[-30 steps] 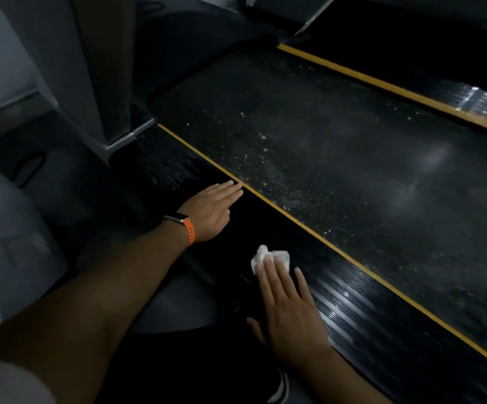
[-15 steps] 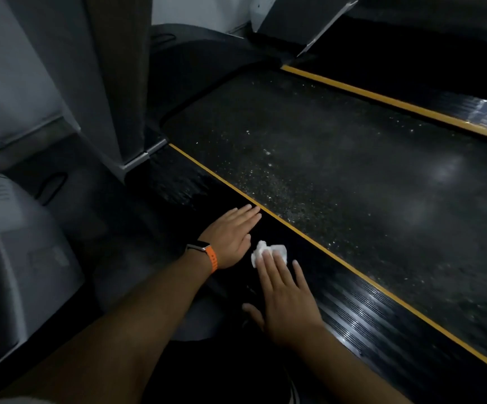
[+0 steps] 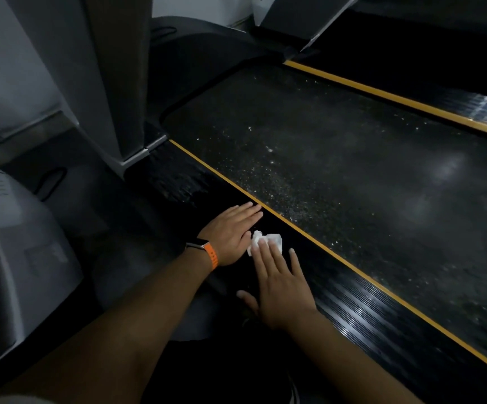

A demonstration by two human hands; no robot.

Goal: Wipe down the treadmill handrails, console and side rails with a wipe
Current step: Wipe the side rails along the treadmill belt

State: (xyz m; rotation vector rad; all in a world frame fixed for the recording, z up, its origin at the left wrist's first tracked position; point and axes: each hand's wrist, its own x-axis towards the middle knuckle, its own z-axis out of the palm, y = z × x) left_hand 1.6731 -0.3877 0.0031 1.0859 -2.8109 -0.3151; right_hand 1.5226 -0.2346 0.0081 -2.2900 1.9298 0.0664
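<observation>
A: Pressing white crumpled wipe point(image 3: 269, 242) flat under straight fingers point(image 3: 261, 259) of right hand point(image 3: 278, 291), on ribbed black side rail point(image 3: 361, 313).
B: Left hand point(image 3: 230, 233)?
A: Flat, relaxed, holding nothing, just beside wipe, resting on same rail.
B: Long axis?
A: Running up-left toward grey upright point(image 3: 114, 83), alongside yellow stripe point(image 3: 324, 248); streaked stretch point(image 3: 178, 182) ahead of fingers, judged next; right hand nearer.

On the near side rail point(image 3: 353, 304) the wipe point(image 3: 270, 239) lay under the right hand point(image 3: 280, 293) fingertips. The left hand point(image 3: 230, 231) lay flat on the same rail, just left of the wipe. The belt point(image 3: 338, 170) ran right of that rail, with the far side rail point(image 3: 440, 103) beyond it. The upright point(image 3: 105, 83) stood at the near rail's far end, to the left.
</observation>
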